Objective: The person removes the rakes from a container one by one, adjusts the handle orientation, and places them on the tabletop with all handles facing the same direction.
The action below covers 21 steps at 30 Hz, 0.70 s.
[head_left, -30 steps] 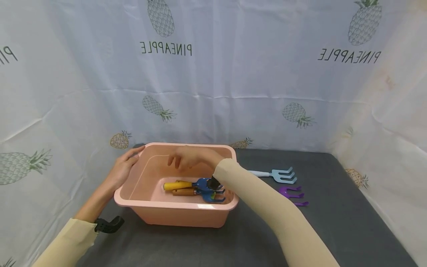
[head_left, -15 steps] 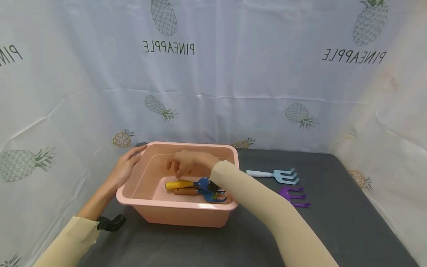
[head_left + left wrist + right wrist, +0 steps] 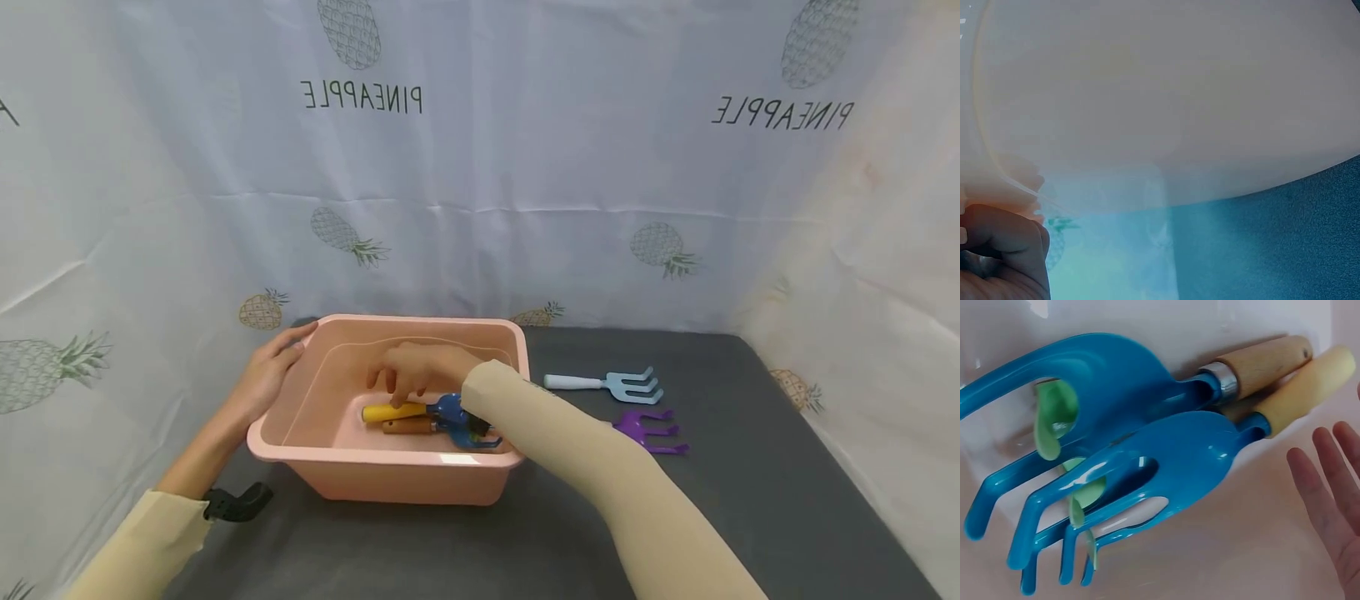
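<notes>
A pink plastic basin [image 3: 397, 483] stands on the dark table. My left hand [image 3: 266, 379] grips its left rim; in the left wrist view that hand's bent fingers [image 3: 1007, 234] show at the lower left corner. Inside the basin lies a blue hand rake with a yellow handle [image 3: 393, 412], partly over another blue hand rake with a brown wooden handle [image 3: 408, 426]. Green prongs [image 3: 1057, 419] show beneath them. Over the yellow handle hovers my right hand [image 3: 416, 367], fingers spread and holding nothing. The right wrist view shows a gap between its fingertips [image 3: 1300, 462] and the handle.
Right of the basin lie a light blue hand rake [image 3: 630, 387] with a white handle and a purple hand rake [image 3: 637, 427], partly hidden behind my right sleeve. A pineapple-print cloth [image 3: 480, 250] hangs along the back and sides.
My right hand has come down a little toward the yellow handle inside the basin. The left hand keeps its place on the rim, and the head view has shifted slightly.
</notes>
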{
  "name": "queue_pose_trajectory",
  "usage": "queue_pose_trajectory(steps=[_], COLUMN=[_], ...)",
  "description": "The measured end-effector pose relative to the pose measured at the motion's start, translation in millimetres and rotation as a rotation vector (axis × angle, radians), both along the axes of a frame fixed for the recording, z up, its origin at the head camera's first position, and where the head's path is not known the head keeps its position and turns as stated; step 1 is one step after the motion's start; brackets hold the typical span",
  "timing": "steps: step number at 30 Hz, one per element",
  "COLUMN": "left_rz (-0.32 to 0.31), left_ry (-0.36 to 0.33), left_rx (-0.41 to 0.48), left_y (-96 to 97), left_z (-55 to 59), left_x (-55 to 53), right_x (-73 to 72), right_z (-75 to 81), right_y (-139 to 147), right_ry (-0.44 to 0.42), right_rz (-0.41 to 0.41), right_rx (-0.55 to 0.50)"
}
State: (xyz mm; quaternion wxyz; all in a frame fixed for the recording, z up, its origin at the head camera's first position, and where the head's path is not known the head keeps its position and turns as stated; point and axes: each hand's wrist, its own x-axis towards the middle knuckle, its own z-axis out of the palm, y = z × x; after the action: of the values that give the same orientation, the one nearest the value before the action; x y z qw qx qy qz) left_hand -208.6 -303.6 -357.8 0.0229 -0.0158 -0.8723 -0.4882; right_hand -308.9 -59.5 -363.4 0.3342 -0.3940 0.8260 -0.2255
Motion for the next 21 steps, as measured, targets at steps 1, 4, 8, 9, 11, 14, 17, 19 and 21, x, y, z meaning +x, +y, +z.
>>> queue_pose_trajectory(steps=[1, 4, 8, 9, 11, 14, 17, 19, 21], left_rz=[0.004, 0.005, 0.001, 0.002, 0.002, 0.000, -0.007, -0.006, -0.002], left_ry=[-0.001, -0.012, -0.029, -0.034, -0.038, -0.026, -0.010, -0.006, -0.013], left_rx=[-0.003, -0.033, -0.040, -0.034, -0.021, -0.008, -0.015, -0.018, -0.018], left_y=[-0.5, -0.9, -2.7, -2.8, -3.2, -2.7, -2.3, -2.0, -2.1], left_z=[0.7, 0.8, -1.0, -1.3, -1.5, 0.2, 2.1, 2.8, 2.8], left_x=[0.4, -0.4, 2.2, 3.1, 4.1, 3.8, 2.4, 1.9, 1.8], right_x=[0.6, 0.4, 3.9, 5.0, 6.8, 7.3, 7.1, 7.2, 7.4], right_z=[0.0, -3.1, -7.9, -8.5, -8.5, -6.5, -4.4, -3.7, -4.0], right_y=[-1.0, -1.5, -2.3, -2.5, -2.9, -2.7, -1.7, -1.2, -1.3], right_ry=[0.000, 0.008, 0.030, 0.036, 0.046, 0.064, 0.050, 0.028, 0.011], right_rz=[-0.005, -0.001, 0.021, 0.027, 0.035, 0.044, 0.028, 0.019, 0.013], right_rx=[0.002, 0.004, 0.001, 0.005, 0.012, 0.025, 0.037, 0.051, 0.071])
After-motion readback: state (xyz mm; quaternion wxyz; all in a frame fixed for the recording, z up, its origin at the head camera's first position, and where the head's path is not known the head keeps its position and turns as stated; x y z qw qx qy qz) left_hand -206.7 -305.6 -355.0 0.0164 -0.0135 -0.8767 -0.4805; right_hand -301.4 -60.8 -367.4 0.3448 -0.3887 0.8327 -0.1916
